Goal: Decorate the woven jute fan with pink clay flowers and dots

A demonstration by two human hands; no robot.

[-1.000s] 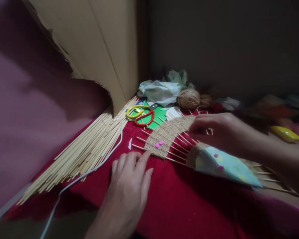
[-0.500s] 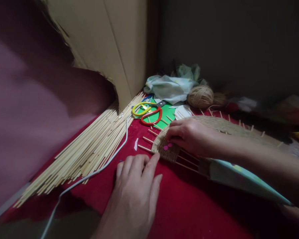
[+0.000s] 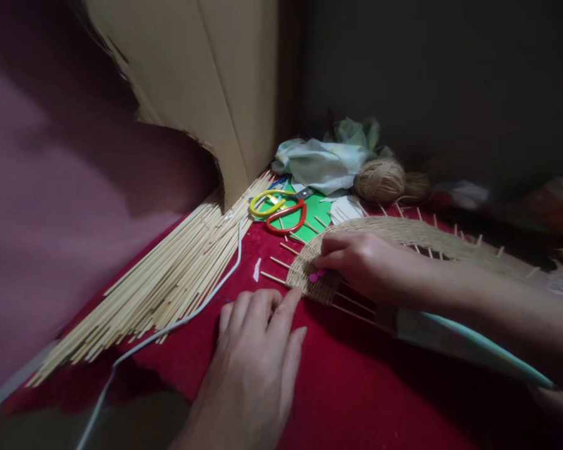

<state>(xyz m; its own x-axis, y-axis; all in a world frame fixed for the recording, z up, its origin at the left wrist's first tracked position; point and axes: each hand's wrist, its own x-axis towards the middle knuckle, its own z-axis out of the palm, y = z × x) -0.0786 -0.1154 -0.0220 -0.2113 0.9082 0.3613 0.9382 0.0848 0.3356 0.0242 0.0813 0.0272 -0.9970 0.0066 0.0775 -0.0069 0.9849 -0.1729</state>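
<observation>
A curved fan-like piece (image 3: pixel 304 265), woven of tan cord over thin sticks, lies on the red cloth, with stick ends poking out along its outer edge. Small pink dots (image 3: pixel 315 276) sit on its near end. My left hand (image 3: pixel 258 350) rests palm down on the cloth, fingers extended, its index fingertip touching the weave's near corner. Over the weave, just beside the dots, my right hand (image 3: pixel 356 256) has its thumb and fingers pinched together. Whatever those fingertips hold, if anything, is hidden. My right forearm crosses in front of part of the weave.
Thin sticks (image 3: pixel 169 281) lie bundled on the left, a white cord (image 3: pixel 201 310) along them. Scissors (image 3: pixel 288 212) with yellow and red handles rest on green paper (image 3: pixel 316 209). Behind are crumpled fabric (image 3: pixel 321 164) and a twine ball (image 3: pixel 380 179). A cardboard panel (image 3: pixel 244 81) rises at the back.
My right hand has shifted slightly down, and its fingers are drawn closer together near the pink dots. My left hand has stayed in place at the weave's corner.
</observation>
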